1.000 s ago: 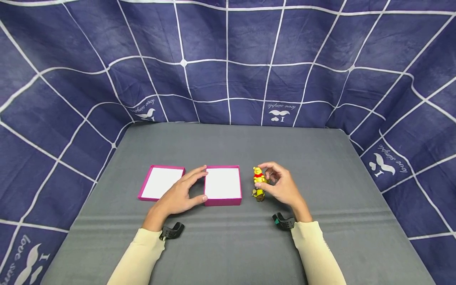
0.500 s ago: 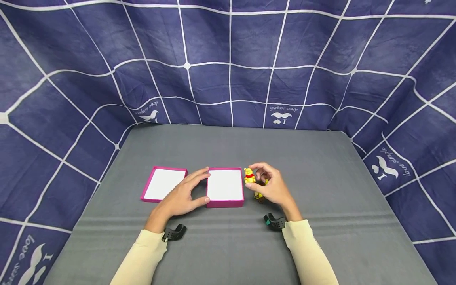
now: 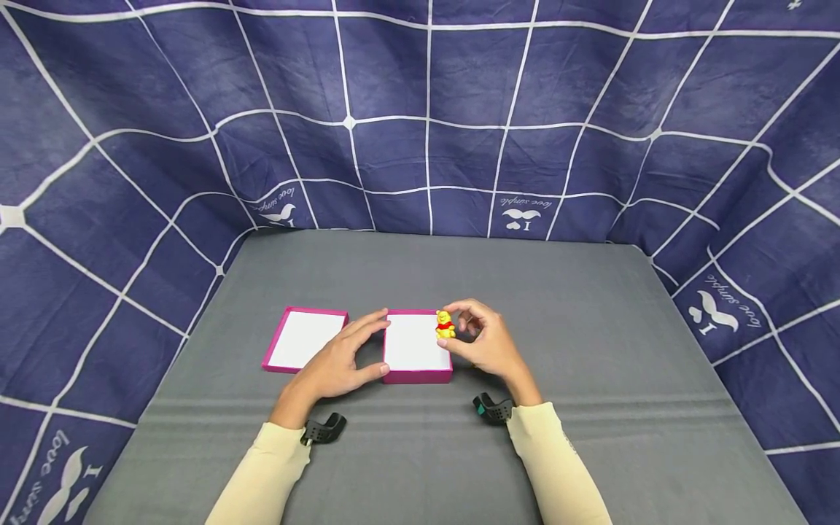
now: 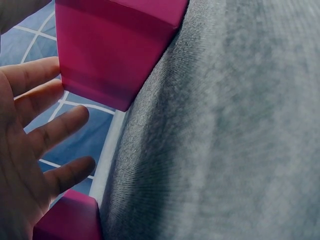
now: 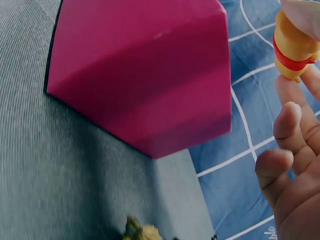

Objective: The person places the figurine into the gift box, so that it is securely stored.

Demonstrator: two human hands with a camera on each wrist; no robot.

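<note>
My right hand (image 3: 487, 343) pinches a small yellow bear figurine (image 3: 445, 326) in a red shirt between thumb and fingertips. It holds the figurine over the right side of a pink box (image 3: 418, 377) with a white inside. In the right wrist view the figurine (image 5: 294, 45) is partly covered by the thumb, and the other fingers are apart from it. At the box's left side, my left hand (image 3: 331, 368) spreads its fingers and thumb, touching that edge. The left wrist view shows fingertips (image 4: 47, 67) against the pink wall.
A shallow pink lid (image 3: 305, 340) with a white inside lies left of the box, partly behind the left hand. At the bottom of the right wrist view, a yellow-brown object (image 5: 142, 233) on the grey cloth is mostly cut off. A blue checked curtain (image 3: 394, 95) surrounds the table.
My right hand has carried the bear figurine leftward, from beside the box to over its right edge. The left hand stays at the box. The head view has shifted slightly.
</note>
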